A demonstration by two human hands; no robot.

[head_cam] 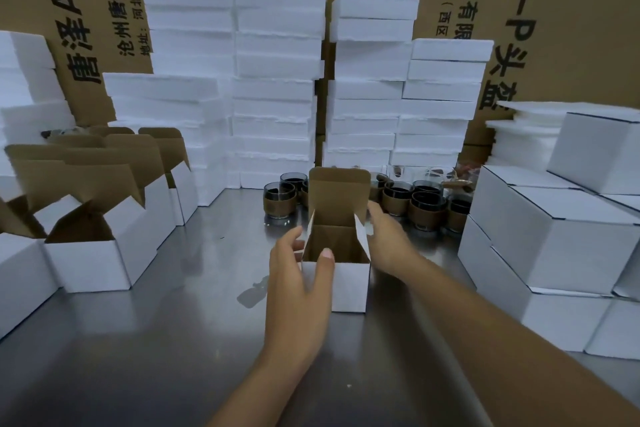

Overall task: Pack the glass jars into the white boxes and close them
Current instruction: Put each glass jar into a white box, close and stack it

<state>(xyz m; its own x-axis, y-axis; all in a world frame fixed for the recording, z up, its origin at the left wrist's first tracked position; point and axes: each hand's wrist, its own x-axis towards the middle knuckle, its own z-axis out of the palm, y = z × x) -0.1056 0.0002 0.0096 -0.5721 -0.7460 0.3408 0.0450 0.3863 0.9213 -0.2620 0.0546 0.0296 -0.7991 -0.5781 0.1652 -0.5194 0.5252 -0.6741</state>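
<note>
One open white box (349, 284) stands on the shiny grey tabletop (156, 340). Its lid (339, 191) sticks straight up at the back, and its inside is brown.

Both hands hold this box. The left hand (298, 291) grips its left front corner. The thumb (326, 255) lies over the front edge and the fingers reach around the left side flap (308, 236). The right hand (386, 236) holds the right side of the box, up by the right side flap (362, 236). Its fingertips are hidden behind the flap.

The glass jars (426, 210) stand in a bunch on the tabletop just behind the box, some to the left of the lid and more to the right of it. Each jar has a brown band around it and looks dark inside. The lid hides a few of them.

To the left of the box, well apart from it, stand other open boxes (104, 253) with their brown flaps up. To the right of the box, closed white boxes (554, 239) are piled on top of each other.

Behind the jars, tall stacks of white foam pieces (277, 80) go up high. Behind those stand big brown cartons (571, 28) with black letters on them.
</note>
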